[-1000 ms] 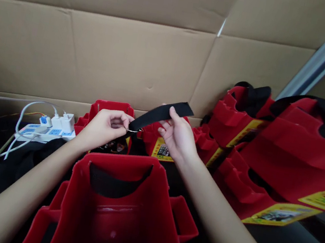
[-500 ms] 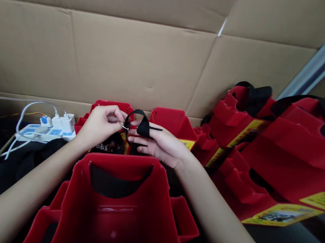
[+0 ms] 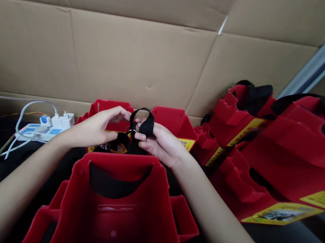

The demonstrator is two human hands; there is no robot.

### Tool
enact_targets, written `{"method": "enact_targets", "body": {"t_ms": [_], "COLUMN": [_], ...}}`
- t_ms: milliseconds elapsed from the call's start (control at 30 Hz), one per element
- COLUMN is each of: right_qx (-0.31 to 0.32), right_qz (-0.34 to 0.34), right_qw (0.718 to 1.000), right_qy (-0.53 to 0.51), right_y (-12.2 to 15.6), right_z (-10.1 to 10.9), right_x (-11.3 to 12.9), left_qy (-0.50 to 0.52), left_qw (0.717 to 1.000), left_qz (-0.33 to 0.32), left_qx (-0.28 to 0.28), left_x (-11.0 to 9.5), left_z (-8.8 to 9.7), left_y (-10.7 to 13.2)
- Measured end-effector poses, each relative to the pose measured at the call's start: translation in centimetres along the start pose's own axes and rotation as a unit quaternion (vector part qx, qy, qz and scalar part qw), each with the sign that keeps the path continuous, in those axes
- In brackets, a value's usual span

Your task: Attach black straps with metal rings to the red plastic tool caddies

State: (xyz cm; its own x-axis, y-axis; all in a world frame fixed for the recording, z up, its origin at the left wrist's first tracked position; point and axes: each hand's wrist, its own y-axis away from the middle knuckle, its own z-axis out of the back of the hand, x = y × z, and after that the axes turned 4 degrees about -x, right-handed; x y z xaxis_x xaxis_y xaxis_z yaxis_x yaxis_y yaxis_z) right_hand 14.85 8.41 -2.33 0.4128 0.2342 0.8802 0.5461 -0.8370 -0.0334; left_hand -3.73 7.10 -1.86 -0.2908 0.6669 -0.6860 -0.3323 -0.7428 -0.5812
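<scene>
Both my hands meet above the far rim of an open red bag (image 3: 121,210) that stands right in front of me. My right hand (image 3: 161,144) pinches a black webbing strap (image 3: 146,123) that curls into a loop over its fingers. My left hand (image 3: 98,127) is closed at the strap's other end, where a small metal ring (image 3: 130,130) glints between the two hands. The red bag has a black handle patch (image 3: 114,182) inside its far wall.
More red bags (image 3: 271,145) with black straps and yellow labels lie heaped at the right, and two stand behind my hands. A white power strip (image 3: 46,128) with plugs and cables lies at the left. A cardboard wall (image 3: 131,49) closes the back.
The strap, stretched out flat a second ago, has been folded into a loop. My right hand came left to meet the left hand, and both rose slightly.
</scene>
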Motion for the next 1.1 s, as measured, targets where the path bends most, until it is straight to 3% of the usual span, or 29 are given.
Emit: {"method": "enact_targets", "body": {"t_ms": [133,200,300,433,567,700,900,1100], "right_qx": [-0.032,-0.04,-0.047,-0.03,-0.025,-0.025,-0.031,0.012], "right_qz": [0.028,0.022,0.023,0.032,0.037,0.069,0.156,0.137], "right_qw": [0.994,0.983,0.962,0.952,0.957,0.953,0.933,0.95], "right_qy": [0.097,0.175,0.268,0.303,0.287,0.295,0.321,0.279], "right_y": [0.3,0.3,0.1,0.0,-0.2,-0.6,-1.3,-1.1], "right_z": [-0.4,-0.6,-0.6,-0.3,0.1,0.5,0.9,0.9], "right_x": [-0.5,-0.8,-1.0,-1.0,-1.0,-1.2,-1.5,-1.7], "left_qy": [-0.054,-0.119,-0.206,-0.232,-0.196,-0.143,-0.143,-0.15], "left_qw": [0.991,0.987,0.975,0.967,0.964,0.97,0.963,0.961], "left_qz": [-0.059,-0.071,-0.081,-0.016,0.057,0.13,0.201,0.174], "left_qx": [-0.109,-0.079,0.031,0.105,0.169,0.149,0.107,0.155], "left_x": [-1.6,-2.4,-3.2,-3.5,-2.9,-1.8,0.1,0.2], "left_z": [0.0,-0.4,-0.5,-0.1,0.3,0.1,-0.6,0.1], "left_y": [0.3,0.4,0.4,0.4,0.4,0.2,0.0,0.0]}}
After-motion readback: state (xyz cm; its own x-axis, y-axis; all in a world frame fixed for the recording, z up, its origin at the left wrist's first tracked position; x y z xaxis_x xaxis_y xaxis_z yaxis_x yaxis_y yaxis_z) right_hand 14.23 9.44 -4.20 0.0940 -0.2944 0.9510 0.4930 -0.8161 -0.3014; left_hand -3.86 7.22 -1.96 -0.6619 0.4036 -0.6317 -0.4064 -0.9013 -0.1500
